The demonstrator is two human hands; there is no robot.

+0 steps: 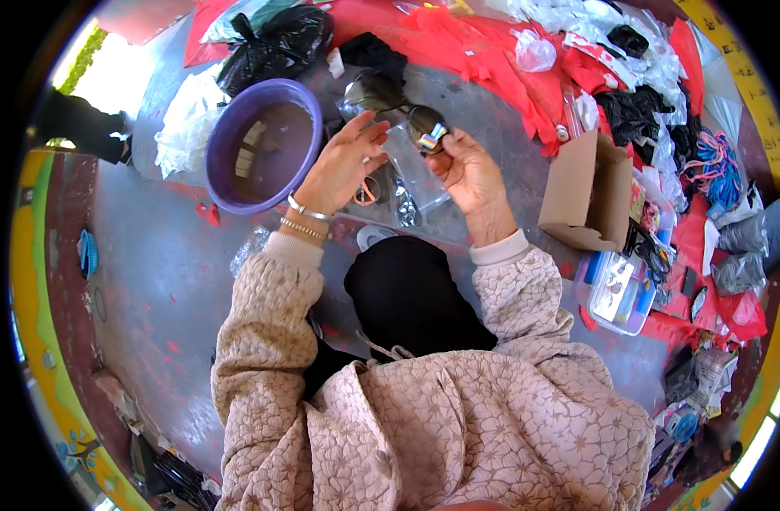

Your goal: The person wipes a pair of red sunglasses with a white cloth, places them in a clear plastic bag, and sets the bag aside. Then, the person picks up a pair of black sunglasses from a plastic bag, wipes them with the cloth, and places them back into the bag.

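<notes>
Head view, upper centre: your right hand (469,175) pinches dark sunglasses (417,119) by one end, likely sparing the lenses. Your left hand's (345,166) grip hangs loose, fingers parted.

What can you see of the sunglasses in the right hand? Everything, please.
The sunglasses have two large, dark, glossy, plastic-looking lenses joined by a narrow bridge. A bright multicoloured patch, sticker or glare, shows on the right lens. They slant from upper left to lower right, right of the purple basin, pinched at their right end by the right hand. The left hand is close; whether it touches them is unclear.
</notes>
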